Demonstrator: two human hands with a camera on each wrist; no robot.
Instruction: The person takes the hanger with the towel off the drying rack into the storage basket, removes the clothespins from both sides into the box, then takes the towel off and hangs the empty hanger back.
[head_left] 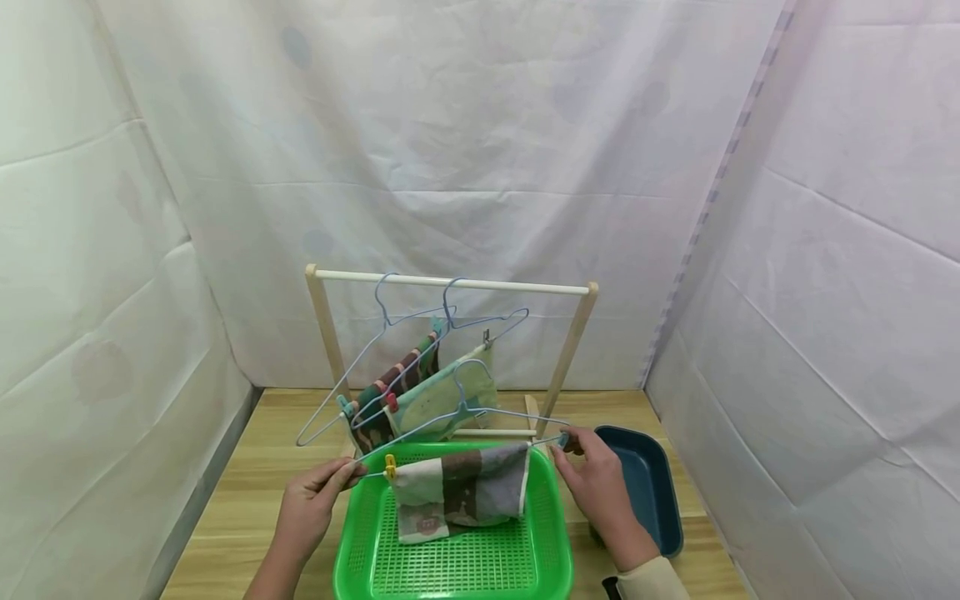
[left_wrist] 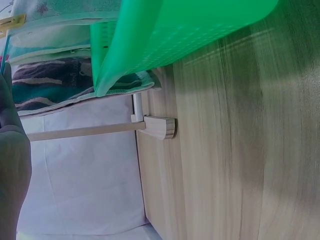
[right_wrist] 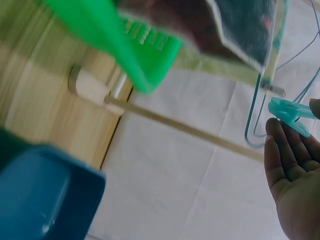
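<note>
In the head view a blue wire hanger is held over a green basket. A cloth with white, brown and grey patches hangs over its lower bar. My left hand pinches the hanger's left corner, beside a yellow clothespin that clips the cloth. Near the right corner my right hand pinches a teal clothespin between thumb and fingers, seen best in the right wrist view. This clothespin is apart from the cloth's right edge in the right wrist view.
Behind the basket stands a wooden rack. Two more blue hangers hang from it, bearing a striped cloth and a pale green cloth with clips. A dark blue tray lies on the table at right. White curtains surround three sides.
</note>
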